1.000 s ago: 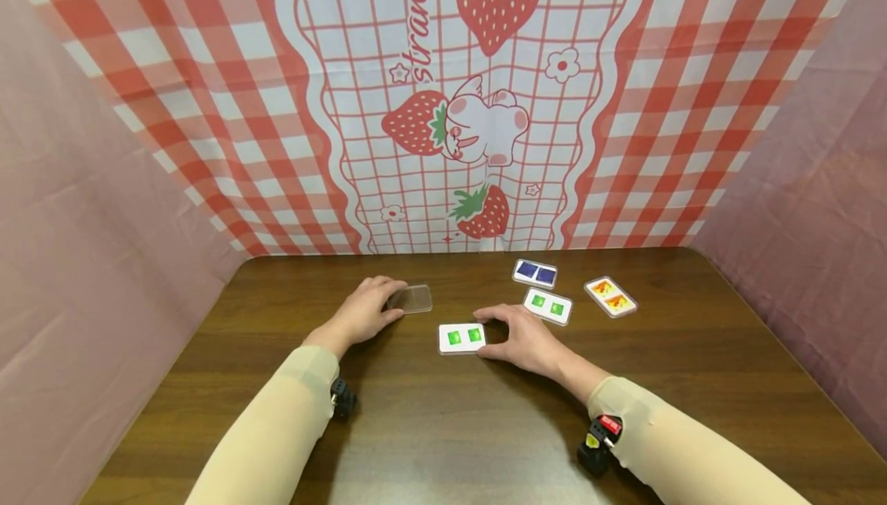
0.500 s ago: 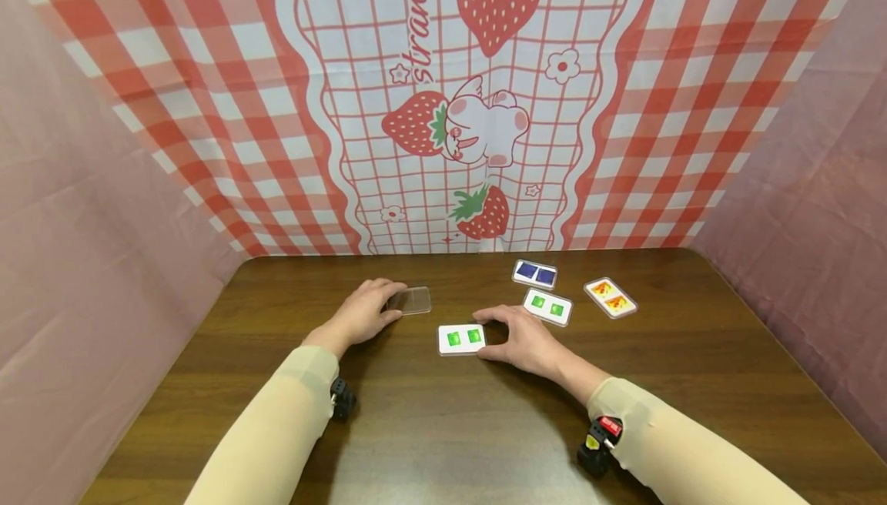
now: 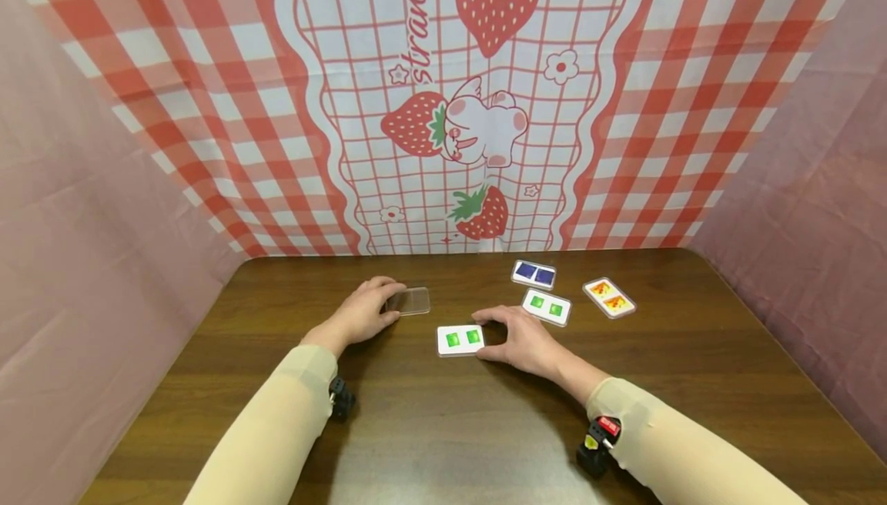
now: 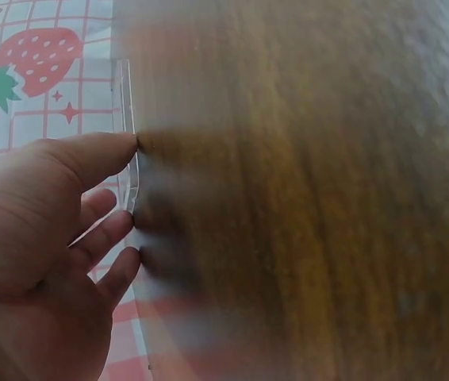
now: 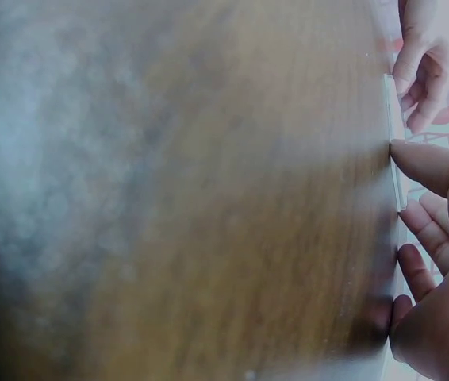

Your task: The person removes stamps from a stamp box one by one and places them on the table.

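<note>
On the left of the table, my left hand (image 3: 359,312) grips a clear rectangular plastic case (image 3: 416,301), thumb on the near edge and fingers on the far one. The left wrist view catches this case (image 4: 127,95) almost edge-on, flat against the wood. My right hand (image 3: 521,341) holds the right end of a white card in a clear case, printed with two green squares (image 3: 453,339), thumb and fingertips at opposite edges. In the right wrist view that cased card (image 5: 393,111) lies edge-on on the table, with the left hand (image 5: 424,59) behind it.
Beyond the right hand lies a second green-square card (image 3: 547,307). A card with two dark blue squares (image 3: 533,275) is behind it, and a card with orange-red pictures (image 3: 609,298) to its right. A strawberry-print cloth (image 3: 478,128) hangs at the table's back edge.
</note>
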Available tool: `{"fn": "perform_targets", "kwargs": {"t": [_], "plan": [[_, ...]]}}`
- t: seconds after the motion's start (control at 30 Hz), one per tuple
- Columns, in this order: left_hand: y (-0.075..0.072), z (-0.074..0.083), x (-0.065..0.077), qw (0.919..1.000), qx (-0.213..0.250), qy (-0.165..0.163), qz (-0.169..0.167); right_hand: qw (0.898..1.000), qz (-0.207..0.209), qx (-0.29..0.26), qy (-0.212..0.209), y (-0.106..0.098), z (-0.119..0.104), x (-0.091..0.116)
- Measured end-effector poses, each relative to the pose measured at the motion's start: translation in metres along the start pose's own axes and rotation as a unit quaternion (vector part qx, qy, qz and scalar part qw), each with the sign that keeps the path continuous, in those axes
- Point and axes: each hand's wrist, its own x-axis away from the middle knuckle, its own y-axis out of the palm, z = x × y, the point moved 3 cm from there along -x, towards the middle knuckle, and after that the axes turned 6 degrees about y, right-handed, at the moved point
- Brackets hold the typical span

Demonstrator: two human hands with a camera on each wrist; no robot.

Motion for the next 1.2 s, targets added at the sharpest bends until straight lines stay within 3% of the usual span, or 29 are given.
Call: {"fn": "perform_targets", "kwargs": {"t": [0.17,0.3,0.5,0.63,0.87,1.2], "plan": [[-0.001,0.002,0.005,0.9996,0.008,0.009,0.026,0.999,0.019,-0.001,-0.042,0.008,0.011,0.0],[-0.002,0.008,0.009,0.9994,0.011,-0.009,0.03,0.998,0.031,-0.001,-0.062,0.017,0.02,-0.003],[-0.003,0.024,0.012,0.9985,0.006,-0.002,0.054,0.998,0.041,0.003,-0.051,0.023,0.031,-0.007],[-0.003,0.039,0.012,0.9978,0.016,0.011,0.064,0.999,0.036,-0.002,-0.041,0.013,0.017,-0.002],[0.001,0.059,0.014,0.9984,0.034,0.011,0.043,1.0,0.005,0.009,0.006,-0.002,-0.005,0.002],[0.013,0.072,0.018,0.9976,0.057,0.016,0.037,0.999,0.022,-0.003,-0.033,0.002,0.0,0.002]]}}
